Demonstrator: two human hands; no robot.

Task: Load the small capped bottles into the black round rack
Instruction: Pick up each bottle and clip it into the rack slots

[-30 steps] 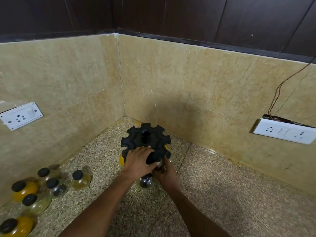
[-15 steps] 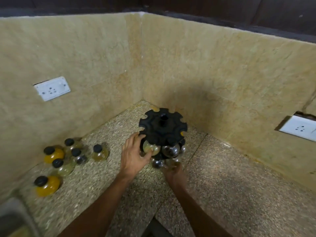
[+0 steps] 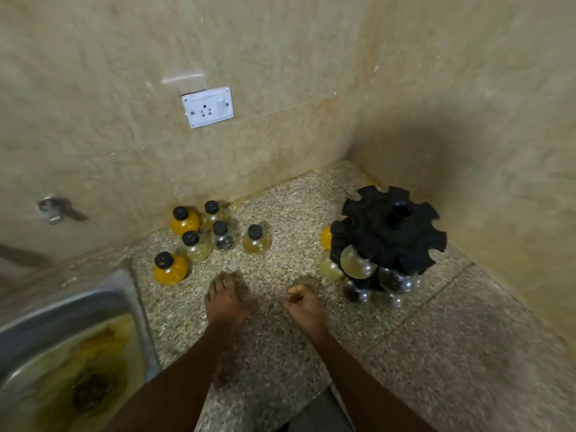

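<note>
Speckled counter (image 3: 280,353) holds six unlabelled capped bottles (image 3: 255,241) beside rack (image 3: 389,232).

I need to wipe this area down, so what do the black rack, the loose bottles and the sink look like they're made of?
Black rack: likely matte moulded plastic, no shine. Loose bottles: clear, glossy glass or plastic, contents visible through them, black caps. Sink: brushed steel by its grey metallic rim, stained yellow inside.

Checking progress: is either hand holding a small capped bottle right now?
No: the left hand is open and the right hand is curled, both empty above the speckled stone counter.
</note>
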